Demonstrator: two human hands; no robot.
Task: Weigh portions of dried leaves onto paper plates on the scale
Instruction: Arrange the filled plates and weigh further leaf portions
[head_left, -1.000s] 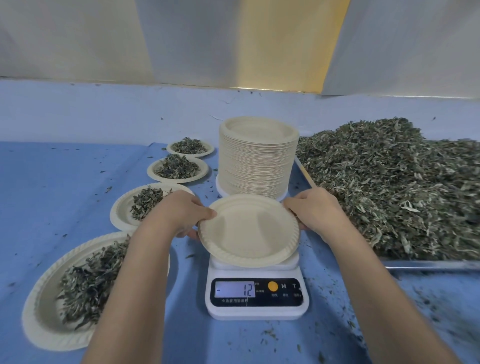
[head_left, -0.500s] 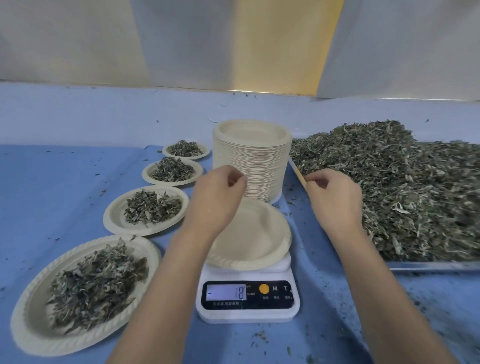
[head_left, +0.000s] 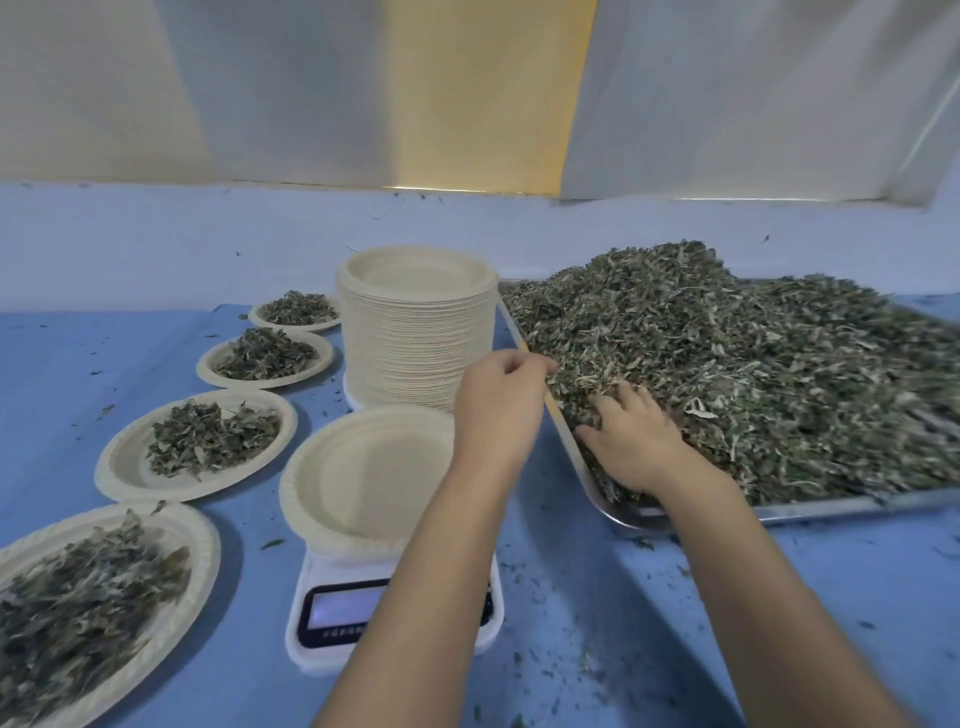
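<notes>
On the blue table (head_left: 78, 364), 4 filled plates (head_left: 208, 545) (head_left: 124, 467) (head_left: 270, 383) (head_left: 296, 327) run in a row from the near left corner toward the wall, each holding a small mound of dried leaves. Next comes 1 tall stack (head_left: 415, 343) of bare paper plates, standing behind the scale (head_left: 317, 657). There is 1 scale, white, and 1 empty plate (head_left: 363, 478) sits on it with nothing in it. The left forearm crosses the scale's front and hides most of the display, so the reading is lost to me.

The left hand (head_left: 498, 410) hangs above the gap between stack and tray, fingers curled, tips reaching over the tray's near rim to the heap's edge. I cannot tell if it is pinching anything.

The right hand (head_left: 634, 441) lies palm down on the heap (head_left: 753, 364), fingers spread, tips sunk into the leaves. That 1 big heap fills 1 metal tray (head_left: 831, 506) at the right, and crumbs of leaf dot the table around it.
</notes>
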